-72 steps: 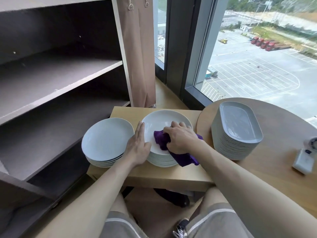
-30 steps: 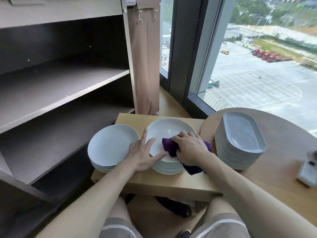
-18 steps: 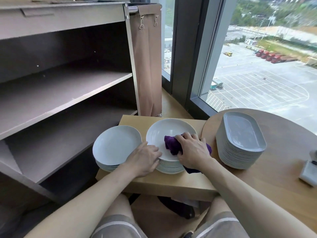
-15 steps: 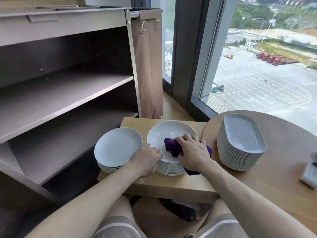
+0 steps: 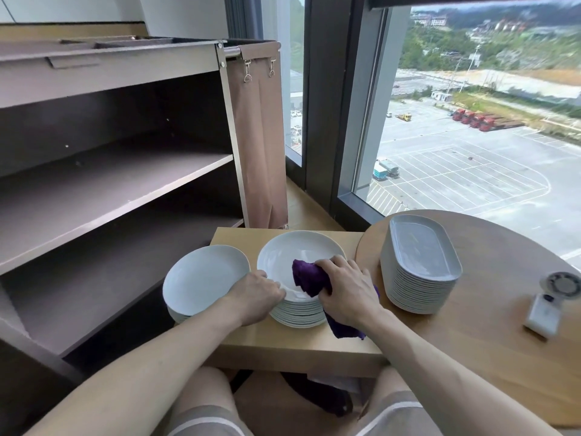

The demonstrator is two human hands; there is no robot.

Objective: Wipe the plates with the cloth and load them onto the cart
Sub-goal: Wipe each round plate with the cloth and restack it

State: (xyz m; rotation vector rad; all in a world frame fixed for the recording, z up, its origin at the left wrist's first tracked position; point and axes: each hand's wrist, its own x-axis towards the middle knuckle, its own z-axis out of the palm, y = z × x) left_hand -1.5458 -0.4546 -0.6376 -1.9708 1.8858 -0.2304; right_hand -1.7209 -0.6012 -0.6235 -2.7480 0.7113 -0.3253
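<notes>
Two stacks of round white plates sit on a low wooden table (image 5: 239,237). The middle stack (image 5: 292,256) is taller; the left stack (image 5: 201,275) is lower. My right hand (image 5: 344,292) grips a purple cloth (image 5: 306,276) on the top plate of the middle stack. My left hand (image 5: 257,295) holds the near left rim of that top plate, fingers curled over its edge. The brown cart (image 5: 103,190) stands to the left with bare shelves.
A stack of oval grey plates (image 5: 421,265) stands on the round wooden table (image 5: 503,341) at the right, with a small white fan (image 5: 548,305) nearer the edge. A brown cloth bag (image 5: 261,136) hangs on the cart's side. Large windows lie beyond.
My left hand has gone from lying flat on the plate to curling over its near rim. My right hand and the cloth stay on the top plate. The view has tilted upward.
</notes>
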